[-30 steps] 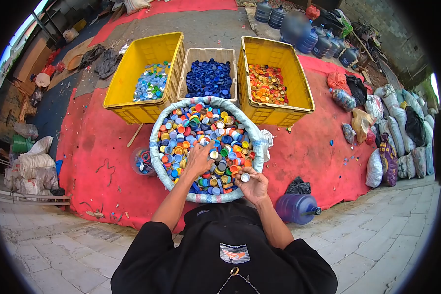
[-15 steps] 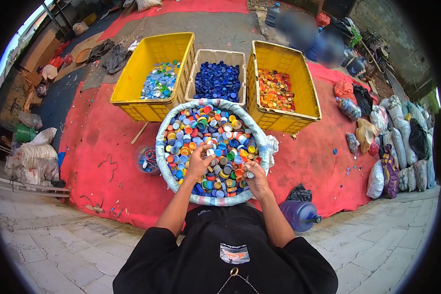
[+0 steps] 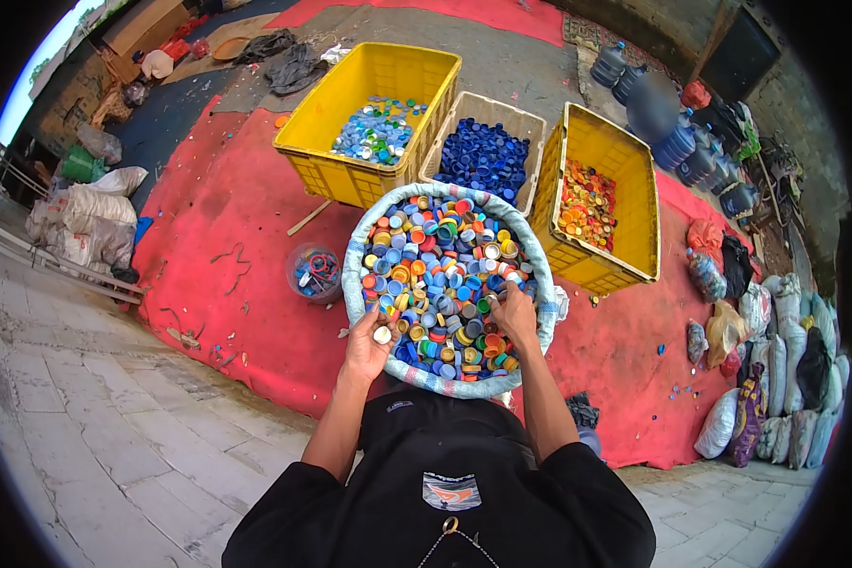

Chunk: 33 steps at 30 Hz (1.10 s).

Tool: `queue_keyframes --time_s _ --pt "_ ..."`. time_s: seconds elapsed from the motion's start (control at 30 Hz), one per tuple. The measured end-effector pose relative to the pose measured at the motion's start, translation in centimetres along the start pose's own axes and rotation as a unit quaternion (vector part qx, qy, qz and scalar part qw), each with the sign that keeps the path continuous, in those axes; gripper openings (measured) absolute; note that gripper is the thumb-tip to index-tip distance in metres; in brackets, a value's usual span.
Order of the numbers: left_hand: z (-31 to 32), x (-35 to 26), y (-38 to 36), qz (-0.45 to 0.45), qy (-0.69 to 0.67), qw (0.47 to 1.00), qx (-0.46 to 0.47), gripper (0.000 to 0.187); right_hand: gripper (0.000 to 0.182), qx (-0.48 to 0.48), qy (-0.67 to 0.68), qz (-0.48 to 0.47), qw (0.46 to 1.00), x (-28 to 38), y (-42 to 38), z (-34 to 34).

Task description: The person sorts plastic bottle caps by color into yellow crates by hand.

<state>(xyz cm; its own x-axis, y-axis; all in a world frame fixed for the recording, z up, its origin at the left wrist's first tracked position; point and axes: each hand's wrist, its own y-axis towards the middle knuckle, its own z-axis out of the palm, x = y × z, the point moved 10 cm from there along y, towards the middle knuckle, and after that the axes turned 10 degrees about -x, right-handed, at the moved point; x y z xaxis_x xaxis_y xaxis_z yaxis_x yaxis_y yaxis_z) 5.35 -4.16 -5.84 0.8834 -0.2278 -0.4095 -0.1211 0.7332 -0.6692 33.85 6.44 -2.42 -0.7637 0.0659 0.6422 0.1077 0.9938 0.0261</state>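
Note:
A round tub with a pale cloth-wrapped rim (image 3: 354, 275) is full of mixed coloured bottle caps (image 3: 440, 260). At its near left edge, my left hand (image 3: 365, 350) is closed on a white cap (image 3: 381, 335), palm turned partly up. My right hand (image 3: 515, 320) reaches over the right part of the caps, fingers pinched together; whatever they hold is too small to tell. Behind the tub stand a yellow crate (image 3: 350, 180) with light blue, green and white caps, a whitish crate (image 3: 537, 125) with dark blue caps, and a yellow crate (image 3: 642, 204) with orange and red caps.
A small clear bucket (image 3: 314, 275) with cords and bits stands left of the tub on the red ground cover (image 3: 256, 331). Filled sacks (image 3: 718, 421) line the right side. Large water bottles (image 3: 674, 147) are at the back right, more sacks (image 3: 85, 222) at the far left.
The camera view has turned, so the crates and tub appear farther right. My left hand has moved to the tub's near left edge with a white cap; my right hand has moved slightly inward over the caps.

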Motion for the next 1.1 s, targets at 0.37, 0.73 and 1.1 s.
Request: queue_keyframes --time_s 0.37,0.73,1.1 --pt "2.9 0.4 0.1 0.109 0.272 0.956 -0.013 0.016 0.035 -0.048 0.126 0.050 0.990 -2.4 -0.4 0.0" --pt "11.9 0.8 7.2 0.398 0.646 0.650 0.035 0.019 0.005 0.046 0.630 0.318 0.707 -3.4 -8.5 0.6" --pt "15.7 2.4 7.3 0.416 0.771 0.480 0.051 0.026 0.024 0.065 0.545 0.323 0.771 -3.8 -10.7 0.8"
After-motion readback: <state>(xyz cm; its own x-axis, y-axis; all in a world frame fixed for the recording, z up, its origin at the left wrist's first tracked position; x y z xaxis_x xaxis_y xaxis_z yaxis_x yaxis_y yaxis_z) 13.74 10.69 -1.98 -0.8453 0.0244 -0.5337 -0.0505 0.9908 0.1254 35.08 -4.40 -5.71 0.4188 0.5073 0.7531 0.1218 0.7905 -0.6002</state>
